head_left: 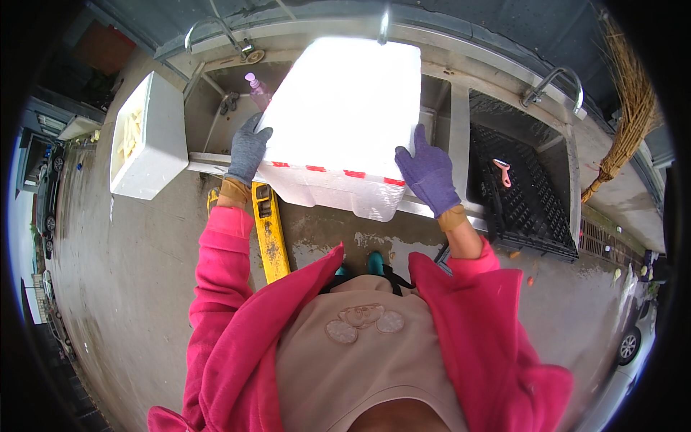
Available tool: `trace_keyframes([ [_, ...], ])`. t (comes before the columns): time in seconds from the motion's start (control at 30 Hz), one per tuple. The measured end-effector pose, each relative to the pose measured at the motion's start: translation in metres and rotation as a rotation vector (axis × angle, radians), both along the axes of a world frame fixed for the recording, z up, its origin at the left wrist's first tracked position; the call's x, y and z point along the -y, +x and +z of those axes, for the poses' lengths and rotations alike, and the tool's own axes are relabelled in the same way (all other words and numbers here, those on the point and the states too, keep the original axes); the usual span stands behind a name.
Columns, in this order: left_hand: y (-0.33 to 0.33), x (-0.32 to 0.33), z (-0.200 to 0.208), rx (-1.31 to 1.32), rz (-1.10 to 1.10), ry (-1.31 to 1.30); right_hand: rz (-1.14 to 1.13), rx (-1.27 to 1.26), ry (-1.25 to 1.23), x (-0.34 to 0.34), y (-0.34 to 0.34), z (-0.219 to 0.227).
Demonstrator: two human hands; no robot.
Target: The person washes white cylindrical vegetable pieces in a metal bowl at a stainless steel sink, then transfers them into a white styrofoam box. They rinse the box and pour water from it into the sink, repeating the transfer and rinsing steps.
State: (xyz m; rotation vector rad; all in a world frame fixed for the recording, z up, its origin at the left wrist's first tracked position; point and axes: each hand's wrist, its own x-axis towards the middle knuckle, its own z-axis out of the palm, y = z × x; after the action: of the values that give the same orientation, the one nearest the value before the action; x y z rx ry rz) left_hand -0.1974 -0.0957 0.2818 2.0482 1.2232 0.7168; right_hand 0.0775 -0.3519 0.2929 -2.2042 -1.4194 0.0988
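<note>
White polystyrene box [342, 108]: our left hand [247, 150] at nine o'clock, right hand [427, 173] at three; each grip pressed flat, steadying it on the sink rim [209, 162].

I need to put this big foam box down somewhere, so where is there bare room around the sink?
The white foam box, gripped by left hand and right hand, covers the middle basin. The right basin holds a black crate, the left a bottle. Bare patches: wet concrete floor between the smaller foam box and the yellow pallet jack.
</note>
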Motion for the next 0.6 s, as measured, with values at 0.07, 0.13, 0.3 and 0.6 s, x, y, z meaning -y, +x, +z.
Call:
trace_keyframes([
  [0.07,-0.001,-0.002,-0.004,0.030,-0.003,0.035,0.065,0.098,-0.018,0.001,0.001,0.002],
  [0.13,-0.002,-0.004,-0.006,0.044,-0.008,0.074,0.085,0.100,-0.029,0.001,0.002,0.003],
  [0.3,0.000,-0.002,-0.006,0.095,-0.015,0.046,-0.002,-0.087,0.007,0.001,0.002,0.003],
  [0.6,0.010,0.002,-0.002,0.056,-0.005,0.073,0.157,0.192,-0.320,-0.005,0.038,0.041],
])
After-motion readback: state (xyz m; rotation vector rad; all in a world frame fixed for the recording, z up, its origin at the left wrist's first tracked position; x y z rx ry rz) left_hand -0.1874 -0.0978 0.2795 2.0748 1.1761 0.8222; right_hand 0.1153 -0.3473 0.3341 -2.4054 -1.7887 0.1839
